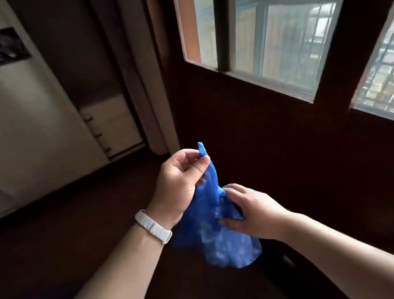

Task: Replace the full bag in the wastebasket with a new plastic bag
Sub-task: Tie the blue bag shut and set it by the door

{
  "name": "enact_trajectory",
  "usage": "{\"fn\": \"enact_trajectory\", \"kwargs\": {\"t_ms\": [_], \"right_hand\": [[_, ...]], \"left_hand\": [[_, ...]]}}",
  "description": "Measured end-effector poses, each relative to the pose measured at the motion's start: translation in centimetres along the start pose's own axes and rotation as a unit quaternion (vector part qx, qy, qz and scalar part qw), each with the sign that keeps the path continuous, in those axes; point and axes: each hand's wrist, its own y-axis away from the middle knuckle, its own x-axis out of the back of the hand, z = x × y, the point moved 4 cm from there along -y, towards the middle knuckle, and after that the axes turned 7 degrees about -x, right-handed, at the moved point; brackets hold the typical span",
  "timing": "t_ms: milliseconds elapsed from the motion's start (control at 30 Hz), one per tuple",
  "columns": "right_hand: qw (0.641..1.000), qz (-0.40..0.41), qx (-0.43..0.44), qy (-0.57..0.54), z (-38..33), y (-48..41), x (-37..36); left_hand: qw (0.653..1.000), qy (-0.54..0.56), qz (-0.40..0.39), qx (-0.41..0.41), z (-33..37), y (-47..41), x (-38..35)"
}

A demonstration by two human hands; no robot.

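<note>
The blue plastic bag [217, 241] was held in mid-air between both hands, before a dark wooden wall under a window [275, 28]. The left hand [182, 176], with a white wristband [153, 225], pinched the bag's upper tip between thumb and fingers. The right hand [250, 207] gripped the crumpled plastic lower down, and the rest hung below.

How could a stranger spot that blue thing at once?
Find the big window, then the dark wood panel below it. In front, a left hand pinches the top of a crumpled plastic bag and a right hand grips its side. It is the only bright blue thing in view.
</note>
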Motion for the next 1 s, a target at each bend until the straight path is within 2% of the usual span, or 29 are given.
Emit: {"fn": "enact_trajectory", "kwargs": {"t_ms": [267, 567, 1000], "right_hand": [[0.999, -0.004, 0.052, -0.008, -6.2, -12.3, -3.7], [0.987, -0.063, 0.144, -0.035, -8.5, -26.2, -9.6], [0.942, -0.127, 0.302, -0.075, -10.4, -52.0, -14.1]], "left_hand": [[0.999, -0.019, 0.044, -0.022, -1.1, -5.7, 11.7], [0.989, -0.047, 0.141, -0.002, -4.6, -12.4, 21.8], [0.943, -0.11, 0.312, 0.032, -9.0, -28.4, 33.7]]}}
